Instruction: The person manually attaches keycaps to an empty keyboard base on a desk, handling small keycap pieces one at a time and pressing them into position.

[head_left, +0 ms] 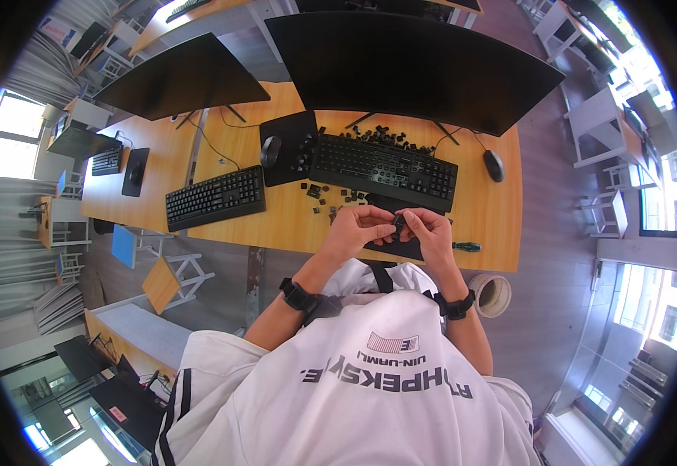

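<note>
Just in front of a partly stripped black keyboard, my two hands meet over the desk's near edge. Fingertips of my left hand and my right hand pinch a small black piece between them; its exact kind is too small to make out. Many of the keyboard's keys are off, mostly in its middle and right part. Loose black keycaps lie heaped behind it, with several more keycaps scattered at its near left. Under my hands a dark flat object is partly covered.
A screwdriver with a green handle lies right of my right hand. A large monitor stands behind the keyboard. One mouse sits at right, another mouse on a black pad. A second keyboard is at left.
</note>
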Tool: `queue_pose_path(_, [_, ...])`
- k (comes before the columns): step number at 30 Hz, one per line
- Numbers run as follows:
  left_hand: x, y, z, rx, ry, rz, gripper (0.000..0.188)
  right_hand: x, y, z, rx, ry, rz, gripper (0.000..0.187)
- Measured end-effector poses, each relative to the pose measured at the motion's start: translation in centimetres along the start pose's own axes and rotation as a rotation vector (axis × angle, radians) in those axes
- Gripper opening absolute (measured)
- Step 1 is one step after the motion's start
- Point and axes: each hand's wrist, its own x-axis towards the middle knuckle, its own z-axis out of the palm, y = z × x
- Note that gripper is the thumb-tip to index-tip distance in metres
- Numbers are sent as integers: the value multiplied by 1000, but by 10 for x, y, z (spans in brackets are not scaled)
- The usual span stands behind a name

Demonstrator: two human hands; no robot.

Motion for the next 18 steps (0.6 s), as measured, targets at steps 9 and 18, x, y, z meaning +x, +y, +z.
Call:
queue_pose_path(9, [0,-3,-1,-41,-6,0,23,3,2,1,3,-3,19,24])
queue_pose_path(18, [1,-4,-1,-13,28,-5,22,1,1,1,22,-27,2,30])
